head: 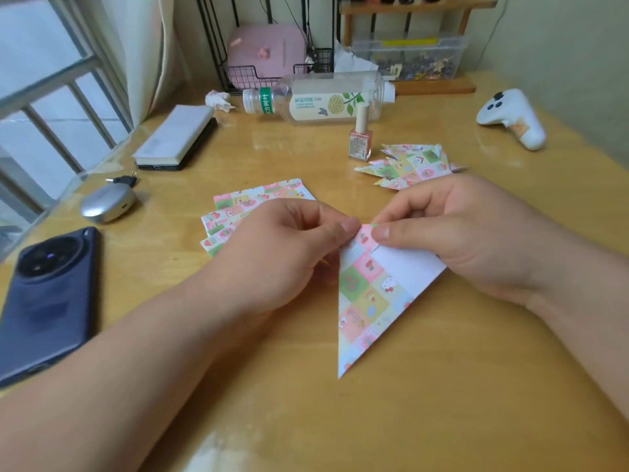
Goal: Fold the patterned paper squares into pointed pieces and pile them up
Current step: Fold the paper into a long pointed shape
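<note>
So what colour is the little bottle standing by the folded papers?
The nail polish bottle is pink with a pale cream cap, seen in the head view.

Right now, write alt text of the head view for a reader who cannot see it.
The left hand and right hand pinch the top corner of a patterned paper folded into a long point, at a wooden table. Unfolded squares lie behind the left hand; a pile of finished pieces sits beyond the right hand, beside a nail polish bottle.
</note>
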`<state>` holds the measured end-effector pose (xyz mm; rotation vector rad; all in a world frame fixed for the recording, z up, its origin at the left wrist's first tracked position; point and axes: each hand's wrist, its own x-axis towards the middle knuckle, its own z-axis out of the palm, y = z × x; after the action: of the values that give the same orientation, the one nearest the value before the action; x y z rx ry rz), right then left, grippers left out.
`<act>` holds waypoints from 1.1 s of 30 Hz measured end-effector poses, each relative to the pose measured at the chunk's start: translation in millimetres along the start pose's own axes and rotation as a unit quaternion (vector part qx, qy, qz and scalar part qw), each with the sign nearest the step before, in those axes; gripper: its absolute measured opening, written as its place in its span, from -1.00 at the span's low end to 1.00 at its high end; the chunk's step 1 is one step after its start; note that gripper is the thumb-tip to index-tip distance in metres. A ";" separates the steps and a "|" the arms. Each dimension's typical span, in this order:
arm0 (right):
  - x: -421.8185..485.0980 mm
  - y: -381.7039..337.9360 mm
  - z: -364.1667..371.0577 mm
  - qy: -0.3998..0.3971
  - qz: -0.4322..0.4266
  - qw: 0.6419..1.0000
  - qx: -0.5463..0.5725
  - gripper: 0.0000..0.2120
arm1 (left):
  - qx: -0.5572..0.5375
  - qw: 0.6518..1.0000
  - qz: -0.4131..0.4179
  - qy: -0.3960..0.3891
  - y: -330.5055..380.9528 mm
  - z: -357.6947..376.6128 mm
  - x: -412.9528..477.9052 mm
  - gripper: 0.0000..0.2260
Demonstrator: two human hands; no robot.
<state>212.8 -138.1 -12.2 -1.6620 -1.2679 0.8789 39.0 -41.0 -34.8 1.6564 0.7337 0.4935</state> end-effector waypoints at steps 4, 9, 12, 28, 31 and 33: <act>2.6 0.9 11.0 0.032 -0.010 0.999 -0.011 -0.98 | 0.055 0.998 0.022 0.007 -4.0 1.7 -1.8 -0.79; 3.4 0.4 17.0 0.050 -0.014 0.999 -0.013 -0.86 | 0.058 0.997 0.039 0.019 -7.6 -0.2 -1.4 -0.83; 2.3 -1.3 21.5 0.055 -0.022 0.998 -0.020 -0.88 | 0.059 0.997 0.044 0.003 -8.8 -3.2 -2.1 -0.83; 7.4 1.2 -23.6 0.092 -0.008 0.996 0.014 -0.83 | -0.025 0.998 0.028 0.040 -5.5 -14.1 -5.7 -0.83; 0.7 -3.2 4.3 0.015 -0.039 0.999 0.000 -0.80 | -0.024 0.998 0.032 0.038 -5.5 -7.4 -6.5 -0.83; 1.5 -3.3 15.6 0.032 -0.052 0.998 -0.025 -0.90 | -0.029 0.998 0.033 0.034 -6.0 -6.6 -6.7 -0.87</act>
<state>197.9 -132.9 -15.4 -1.6331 -1.3296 0.7315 28.6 -40.4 -38.8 1.6208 0.7103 0.6153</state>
